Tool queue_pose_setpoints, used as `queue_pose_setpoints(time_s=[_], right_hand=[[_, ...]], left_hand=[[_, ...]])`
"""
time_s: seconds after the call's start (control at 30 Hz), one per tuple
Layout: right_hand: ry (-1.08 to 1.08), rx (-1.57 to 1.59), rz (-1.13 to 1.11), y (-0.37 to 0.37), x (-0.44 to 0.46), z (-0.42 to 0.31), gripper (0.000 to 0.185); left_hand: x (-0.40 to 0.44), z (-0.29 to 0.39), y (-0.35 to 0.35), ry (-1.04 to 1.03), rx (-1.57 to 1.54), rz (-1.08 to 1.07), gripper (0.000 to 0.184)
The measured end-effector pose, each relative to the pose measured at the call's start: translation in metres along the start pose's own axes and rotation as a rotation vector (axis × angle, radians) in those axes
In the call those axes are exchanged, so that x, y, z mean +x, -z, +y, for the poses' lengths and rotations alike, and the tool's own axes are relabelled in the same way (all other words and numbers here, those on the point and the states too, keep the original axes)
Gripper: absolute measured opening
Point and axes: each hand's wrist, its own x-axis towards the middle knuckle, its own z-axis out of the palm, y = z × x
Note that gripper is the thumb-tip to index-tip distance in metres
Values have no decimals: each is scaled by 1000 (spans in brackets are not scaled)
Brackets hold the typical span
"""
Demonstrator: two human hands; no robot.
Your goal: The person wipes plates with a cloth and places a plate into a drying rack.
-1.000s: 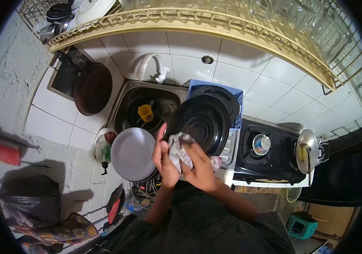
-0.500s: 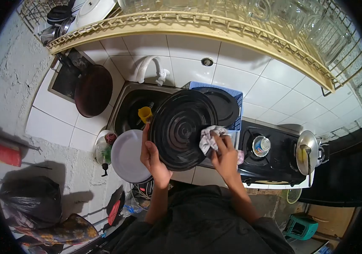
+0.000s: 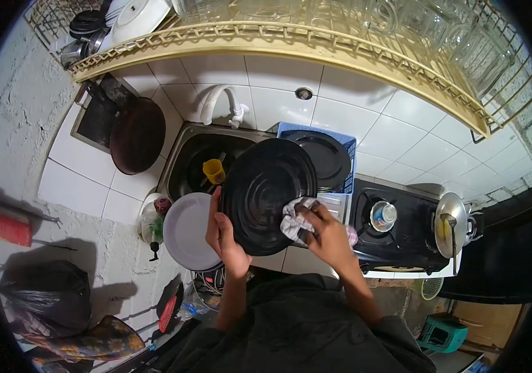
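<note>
A round black plate (image 3: 266,193) is held up in front of me, its ringed face toward the camera. My left hand (image 3: 228,245) grips its lower left edge, thumb on the near face. My right hand (image 3: 328,236) is closed on a crumpled white patterned cloth (image 3: 297,221), which touches the plate's lower right part. Behind the plate, to the right, another black plate (image 3: 322,158) lies in a blue basket (image 3: 351,149). A pale grey plate (image 3: 190,230) is left of my left hand, partly hidden by it.
The sink (image 3: 182,146) holds a yellow cup (image 3: 213,171) below a white faucet (image 3: 236,112). A brown pan (image 3: 138,135) hangs at left. On the right is a black stove (image 3: 365,239) with a metal pan (image 3: 451,224). A yellow rack (image 3: 266,43) with glasses runs overhead.
Since the first frame the black plate has shifted left and turned more face-on. My right hand moved away from my left to the plate's right side with the cloth, then slightly down and left.
</note>
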Motion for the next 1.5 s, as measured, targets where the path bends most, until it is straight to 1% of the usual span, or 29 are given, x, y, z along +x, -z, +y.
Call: queue_pose_setpoints(time_s=[0.1, 0.13, 0.17, 0.23, 0.27, 0.33, 0.37, 0.4, 0.43, 0.5, 0.57, 0.63, 0.7, 0.77, 0.8, 0.83, 0.9, 0.93, 1.03, 1.07, 1.1, 1.17, 1.2, 1.23, 1.3, 1.37, 1.4, 1.43, 1.5], right_hand=[[18, -50, 52, -5, 5, 11, 65], [56, -74, 179, -9, 13, 14, 65], [-12, -31, 210, -6, 20, 16, 65], [-35, -50, 278, 3, 27, 4, 64], [-14, -80, 264, 0, 23, 7, 64], [78, -57, 118, -4, 13, 13, 65], [124, -44, 42, -6, 9, 16, 65], [139, -24, 18, -8, 8, 19, 63], [101, 16, 58, -9, 10, 20, 63], [14, 90, 146, -7, 21, 23, 62], [37, 37, 352, 1, 41, 4, 59], [129, 62, 528, -1, 54, -3, 58], [134, 128, 486, -2, 54, -15, 59], [236, 140, 344, -7, 49, -20, 59], [276, 111, 377, -8, 51, -20, 58], [208, 88, 453, -9, 52, -15, 56], [141, 163, 683, -11, 64, -10, 56], [11, 221, 675, -9, 64, -20, 54], [261, 161, 572, -20, 64, -26, 54], [341, 203, 448, -21, 59, -31, 55], [284, 266, 279, -19, 52, -38, 57], [257, 275, 371, -23, 55, -29, 56], [212, 196, 574, -26, 62, -25, 56], [63, 292, 647, -31, 69, -15, 57], [34, 257, 666, -28, 70, -16, 58], [192, 234, 556, -32, 61, -34, 58], [350, 214, 487, -37, 55, -37, 60], [375, 277, 295, -37, 45, -41, 59], [356, 280, 346, -42, 49, -36, 53]], left_hand=[[1, -12, 10, -32, 36, -14, 60], [0, -15, 13, -42, 49, -33, 60], [-3, -15, 15, -15, 60, -54, 60], [-5, -1, 5, 36, 72, -91, 62], [-3, -3, 7, 38, 40, -82, 59], [3, -4, 13, 40, -26, -59, 54], [2, -4, 12, 35, 20, -61, 55], [2, 2, 7, 31, 71, -64, 57], [1, 5, 6, 30, 123, -71, 58], [-2, -2, 13, -15, 269, -100, 49], [-6, -6, 11, -34, 340, -129, 44], [-9, -8, 4, -24, 335, -160, 44], [-10, -9, 3, -4, 322, -198, 44], [-11, -4, -1, 16, 334, -206, 44], [-10, -3, 1, 17, 327, -221, 45], [-10, -3, 1, 26, 320, -230, 45], [-11, -3, 1, 46, 307, -246, 44], [-12, -4, 1, 31, 321, -255, 44], [-12, -14, 3, 0, 324, -268, 43], [-11, -17, 4, 1, 302, -258, 42], [-11, -19, 6, 4, 280, -248, 42], [-10, -16, 9, 13, 296, -249, 41], [-10, -10, 9, 21, 336, -259, 41], [-11, -6, 9, 26, 375, -268, 41], [-13, -7, 7, 4, 405, -269, 40], [-15, -14, 7, 10, 392, -252, 40], [-14, -22, 11, -26, 332, -250, 40], [-11, -28, 14, -60, 273, -247, 40], [-12, -29, 18, -55, 273, -222, 40]])
